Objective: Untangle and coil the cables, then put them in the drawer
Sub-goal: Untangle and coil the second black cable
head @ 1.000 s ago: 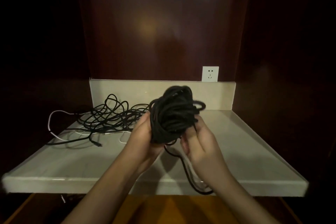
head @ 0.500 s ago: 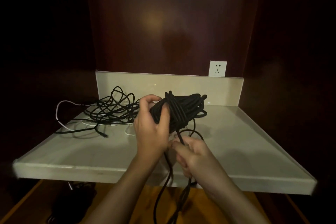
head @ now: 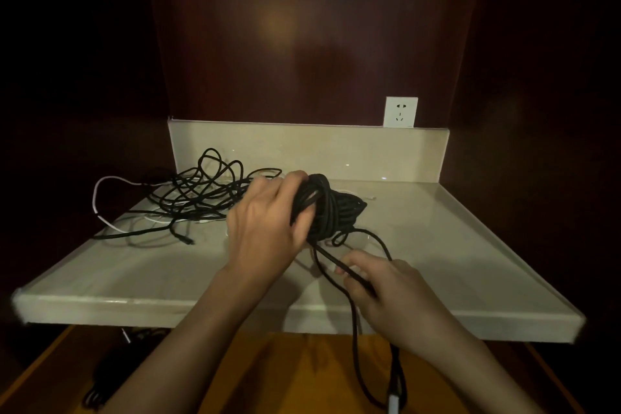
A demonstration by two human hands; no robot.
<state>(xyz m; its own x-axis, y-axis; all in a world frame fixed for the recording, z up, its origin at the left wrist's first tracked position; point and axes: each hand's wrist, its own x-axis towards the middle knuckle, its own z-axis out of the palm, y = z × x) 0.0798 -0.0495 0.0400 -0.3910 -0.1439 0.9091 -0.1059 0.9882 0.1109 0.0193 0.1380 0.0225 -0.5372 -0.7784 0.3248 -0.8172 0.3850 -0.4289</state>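
left hand (head: 268,228) grips the black coil (head: 326,208), right hand (head: 379,286) pinches its loose tail (head: 353,312); tangled pile (head: 201,191) on the worktop (head: 453,245) untouched, nothing stowed yet.

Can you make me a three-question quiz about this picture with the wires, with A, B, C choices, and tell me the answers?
1. Where is the wall socket?
A. Above the shelf's back edge, to the right
B. On the floor
C. Under the shelf

2. What colour is the coiled cable bundle?
A. Red
B. Black
C. Yellow

3. What is the right hand doing?
A. Lying flat on the shelf
B. Pointing at the socket
C. Pinching a loose black strand

Answers:
1. A: the white plate sits just above the stone shelf's raised back, right of middle.
2. B: the bundle that the left hand grips is black, like most of the tangled pile behind it.
3. C: its fingers close on the loose strand running out of the bundle.
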